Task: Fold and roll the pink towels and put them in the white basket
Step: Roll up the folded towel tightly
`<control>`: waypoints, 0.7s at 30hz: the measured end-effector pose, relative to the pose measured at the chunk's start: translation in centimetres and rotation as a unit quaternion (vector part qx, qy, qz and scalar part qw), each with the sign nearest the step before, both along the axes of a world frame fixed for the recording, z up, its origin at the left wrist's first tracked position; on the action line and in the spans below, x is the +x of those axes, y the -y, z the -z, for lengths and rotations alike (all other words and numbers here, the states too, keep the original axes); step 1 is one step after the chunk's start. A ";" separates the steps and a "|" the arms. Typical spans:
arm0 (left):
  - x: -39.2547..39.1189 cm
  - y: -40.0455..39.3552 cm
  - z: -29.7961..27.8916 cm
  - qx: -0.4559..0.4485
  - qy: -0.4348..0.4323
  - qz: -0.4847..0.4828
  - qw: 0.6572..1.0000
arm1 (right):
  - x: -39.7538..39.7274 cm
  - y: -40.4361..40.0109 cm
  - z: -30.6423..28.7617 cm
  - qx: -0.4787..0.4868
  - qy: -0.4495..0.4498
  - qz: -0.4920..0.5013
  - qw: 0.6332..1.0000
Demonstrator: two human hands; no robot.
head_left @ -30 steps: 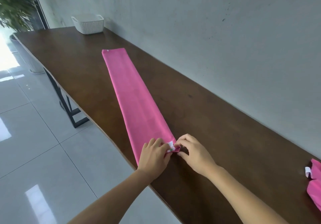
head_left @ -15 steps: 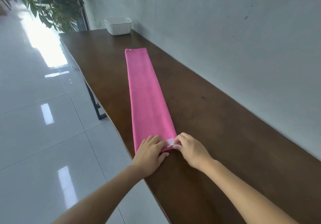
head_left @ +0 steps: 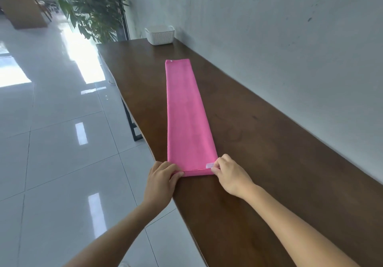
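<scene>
1. My left hand (head_left: 160, 178) pinches the near left corner of the pink towel (head_left: 186, 117), fingers curled onto the hem at the table's front edge.
2. My right hand (head_left: 229, 173) pinches the near right corner, fingertips closed on the fabric just beside a small white label (head_left: 209, 165).
3. Between the two hands the near hem is turned over into a narrow first lip; I judge this to be the start of the rolling step, the lengthwise folding being done.
4. The towel lies flat on the dark wooden table (head_left: 269, 163) as a long narrow strip running away from me, its far end square and unrolled.
5. The next move, as I judge it, calls for both hands to turn the lip forward evenly, keeping the edges aligned so the roll does not cone or drift toward the table's edge.
6. The white basket (head_left: 160, 35) stands at the far end of the table against the wall, well apart from the towel; whether it holds anything cannot be told.
7. A potted plant (head_left: 93, 7) stands on the floor beyond the table.
</scene>
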State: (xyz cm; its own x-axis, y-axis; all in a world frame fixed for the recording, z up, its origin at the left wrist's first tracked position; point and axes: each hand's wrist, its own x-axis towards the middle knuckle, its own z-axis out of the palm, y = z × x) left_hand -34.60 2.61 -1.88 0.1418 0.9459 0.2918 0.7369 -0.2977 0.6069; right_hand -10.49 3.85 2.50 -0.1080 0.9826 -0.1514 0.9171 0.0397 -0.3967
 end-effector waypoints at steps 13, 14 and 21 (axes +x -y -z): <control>0.8 -1.9 -0.8 0.001 -0.054 0.004 0.999 | 0.2 0.0 1.8 0.244 0.002 -0.051 0.969; 0.4 -2.0 -0.7 0.015 -0.061 0.025 0.998 | 0.6 0.1 2.1 0.277 0.016 -0.082 0.957; -1.0 -1.5 -0.3 0.074 -0.083 0.076 0.991 | 2.3 0.7 3.4 0.359 0.091 -0.203 0.906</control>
